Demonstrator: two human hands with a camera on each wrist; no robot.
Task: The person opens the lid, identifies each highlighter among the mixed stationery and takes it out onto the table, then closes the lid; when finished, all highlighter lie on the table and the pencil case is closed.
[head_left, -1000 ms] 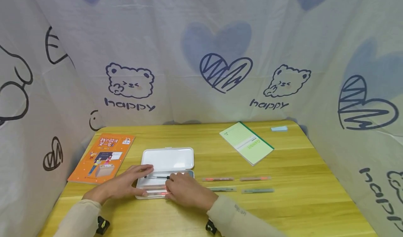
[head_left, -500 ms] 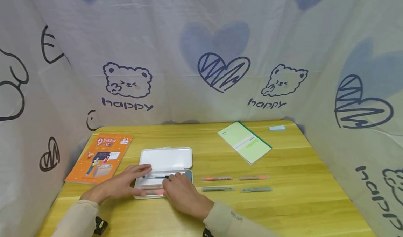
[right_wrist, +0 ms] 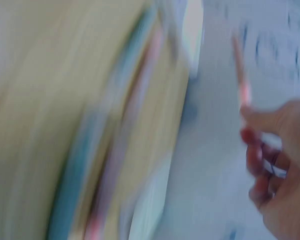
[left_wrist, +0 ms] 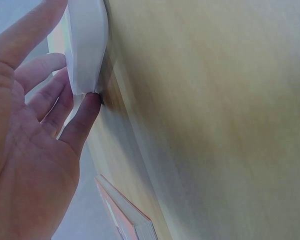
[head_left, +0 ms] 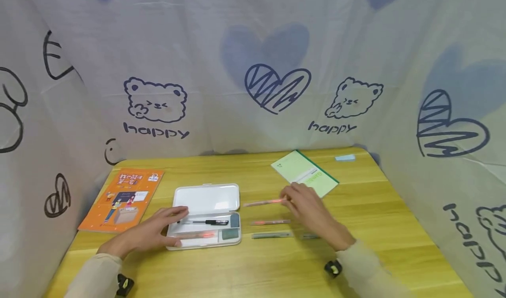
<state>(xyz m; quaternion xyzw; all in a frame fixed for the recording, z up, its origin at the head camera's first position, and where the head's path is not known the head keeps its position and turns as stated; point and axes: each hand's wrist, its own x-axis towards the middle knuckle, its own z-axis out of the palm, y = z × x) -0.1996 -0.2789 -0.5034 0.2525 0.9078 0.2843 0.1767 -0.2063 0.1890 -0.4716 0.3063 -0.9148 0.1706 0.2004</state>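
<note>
My left hand (head_left: 152, 227) grips the left end of an open white pencil case (head_left: 209, 247), thumb at the near corner and fingers by the hinge side. In the left wrist view, the fingertips meet the end of the case (left_wrist: 87, 55). A black pen (head_left: 215, 222) lies in its back compartment and a pinkish pen (head_left: 193, 235) in the front one. A blue-grey block (head_left: 234, 221) and a green block (head_left: 230, 234) sit at its right end. My right hand (head_left: 308, 208) pinches a slim pink-ended pen (head_left: 264, 202) by its right end, raised above the table.
On the table lie a reddish pen (head_left: 270, 222), a green pen (head_left: 272, 235) and another green pen (head_left: 311, 236) partly behind the right forearm. An orange book (head_left: 122, 199) is left, a pale green notebook (head_left: 290, 166) back right, a light blue strip (head_left: 345, 158) behind it.
My right hand has left the pencil case, moved right and lifted the pink-ended pen from the row on the table. The case's contents now show. My left hand stays on the case.
</note>
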